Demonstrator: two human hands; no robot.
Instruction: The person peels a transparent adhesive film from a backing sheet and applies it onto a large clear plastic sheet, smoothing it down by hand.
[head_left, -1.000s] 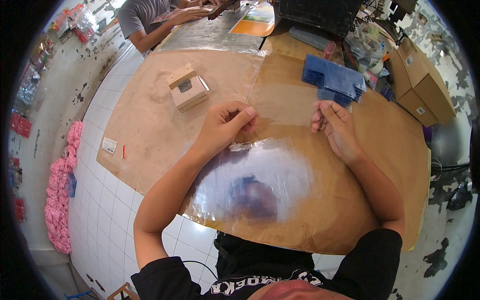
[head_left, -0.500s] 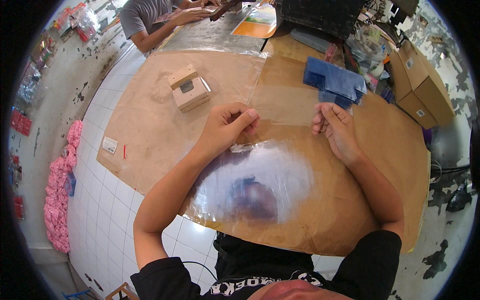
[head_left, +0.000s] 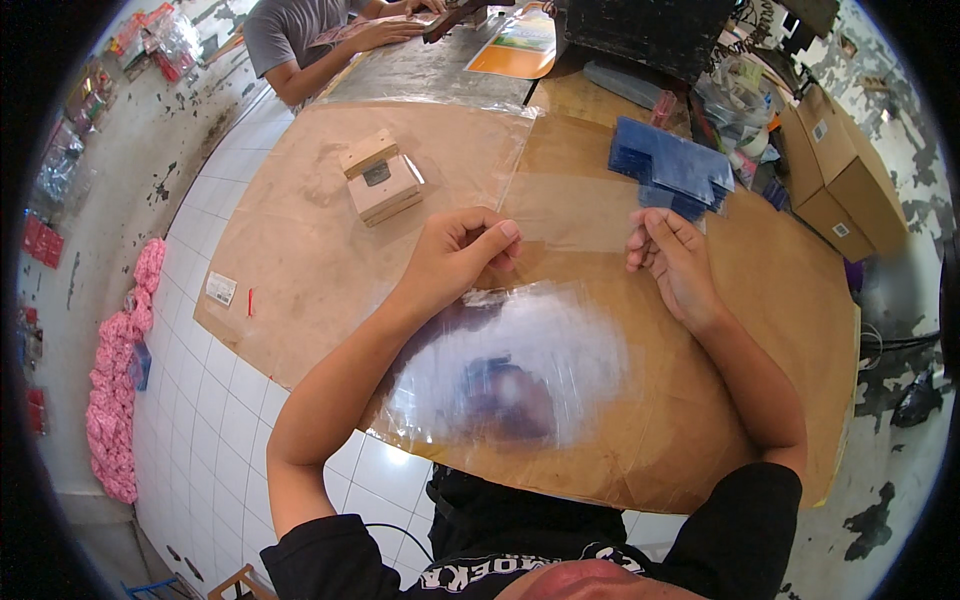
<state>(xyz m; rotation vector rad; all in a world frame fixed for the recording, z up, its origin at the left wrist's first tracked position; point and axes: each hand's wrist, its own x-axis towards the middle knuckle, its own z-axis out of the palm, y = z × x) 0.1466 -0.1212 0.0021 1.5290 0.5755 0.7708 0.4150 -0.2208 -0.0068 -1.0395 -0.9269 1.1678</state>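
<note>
My left hand point(head_left: 468, 248) is closed above the far edge of a pile of clear plastic sheets point(head_left: 590, 350), with thumb and curled fingers pressed together. My right hand point(head_left: 672, 255) is closed in a pinch near a stack of blue translucent plastic pieces point(head_left: 665, 160). Whatever either hand pinches, if anything, is too thin or transparent to make out. A pale see-through band point(head_left: 575, 212) shows on the brown table cover between the hands; I cannot tell whether it is held or lying flat. Beyond my left hand sits a small wooden block jig point(head_left: 388, 190) with a dark slot.
Brown sheeting point(head_left: 700, 420) covers the table. Across it, another person point(head_left: 300, 45) works with both hands. A dark box point(head_left: 640, 35), plastic bags point(head_left: 735, 95) and a cardboard carton point(head_left: 840, 170) stand at the far right. A pink bundle point(head_left: 115, 390) lies along the left wall.
</note>
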